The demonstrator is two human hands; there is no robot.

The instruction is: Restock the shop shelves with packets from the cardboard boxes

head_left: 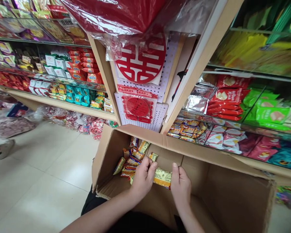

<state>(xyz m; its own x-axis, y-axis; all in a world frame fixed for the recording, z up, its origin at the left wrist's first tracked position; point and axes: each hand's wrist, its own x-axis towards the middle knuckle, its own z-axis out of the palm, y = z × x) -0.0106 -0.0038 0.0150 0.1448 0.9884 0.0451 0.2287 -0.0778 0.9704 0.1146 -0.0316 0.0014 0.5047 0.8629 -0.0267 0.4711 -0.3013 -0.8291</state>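
Note:
Between my two hands, over an open cardboard box [223,187], is a yellow-and-orange snack packet [163,177]. My left hand [143,177] is closed on its left end, and the thumb and fingers of my right hand [180,183] pinch its right end. A small yellow packet [153,156] shows just above my left hand, partly hidden by it. Several more wrapped snack packets [133,159] lie heaped at the left end of the box, some of them behind my left hand.
Shelves of packaged snacks [77,94] stand at the left, and more shelves [228,106] rise at the right. A red plastic-wrapped bundle [126,16] hangs overhead, before a red paper decoration [143,61]. Bagged goods [12,124] and a person's shoe [3,149] are on the floor.

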